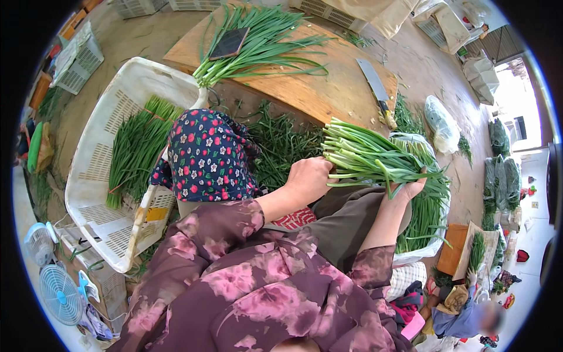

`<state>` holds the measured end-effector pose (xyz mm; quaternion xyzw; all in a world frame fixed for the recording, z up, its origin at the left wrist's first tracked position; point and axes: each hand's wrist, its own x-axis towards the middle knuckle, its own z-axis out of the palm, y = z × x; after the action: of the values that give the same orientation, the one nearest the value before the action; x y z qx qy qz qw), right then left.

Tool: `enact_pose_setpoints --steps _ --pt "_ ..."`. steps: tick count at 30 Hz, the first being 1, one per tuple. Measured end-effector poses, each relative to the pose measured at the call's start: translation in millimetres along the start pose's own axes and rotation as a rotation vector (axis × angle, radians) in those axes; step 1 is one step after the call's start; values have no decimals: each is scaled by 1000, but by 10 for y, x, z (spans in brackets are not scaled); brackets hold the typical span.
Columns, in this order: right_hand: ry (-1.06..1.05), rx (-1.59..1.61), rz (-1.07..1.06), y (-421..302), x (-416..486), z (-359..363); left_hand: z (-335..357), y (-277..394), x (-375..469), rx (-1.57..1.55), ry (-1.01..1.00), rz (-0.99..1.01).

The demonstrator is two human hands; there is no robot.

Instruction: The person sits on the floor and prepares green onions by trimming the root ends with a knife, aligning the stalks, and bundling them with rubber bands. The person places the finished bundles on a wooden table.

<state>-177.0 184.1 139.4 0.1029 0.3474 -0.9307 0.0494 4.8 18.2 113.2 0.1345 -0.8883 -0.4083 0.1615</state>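
Observation:
A loose bunch of garlic chives (369, 152) lies across my right hand (409, 188), pale stem ends toward the left and green leaves to the right. My right thumb is up over the leaves. At the pale ends, the fingers of my left hand (309, 176) are closed on the edge of the bunch; the fingertips are partly hidden. Under the bunch, more chives fill a white plastic-lined container (422, 251) beside my right leg. Beyond my hands, a cleaver (373, 80) with a dark handle rests on a wooden board (281, 94).
A smartphone (228, 43) lies on another chive bunch (264, 57) on the board. Tied bundles (145, 141) sit in a white plastic crate (94, 176) at my left. Leaf trimmings (286, 145) cover the floor before me. A person (462, 317) sits at the lower right.

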Motion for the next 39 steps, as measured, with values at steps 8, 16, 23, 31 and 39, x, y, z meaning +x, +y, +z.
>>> enact_pose_setpoints --steps 8,16,23,31,39 --pt "-51 -25 11 46 103 -155 61 -149 -14 -83 -80 -14" --pt "-68 71 7 -168 230 -304 -189 -549 -11 -445 -28 -320" --pt "-36 44 -42 -243 207 -276 -297 -71 -159 -516 -12 -218" --pt "-222 148 100 -160 303 -414 9 62 81 -660 -107 -388" --pt "-273 85 95 -62 153 -287 207 -116 75 -507 -104 -114"
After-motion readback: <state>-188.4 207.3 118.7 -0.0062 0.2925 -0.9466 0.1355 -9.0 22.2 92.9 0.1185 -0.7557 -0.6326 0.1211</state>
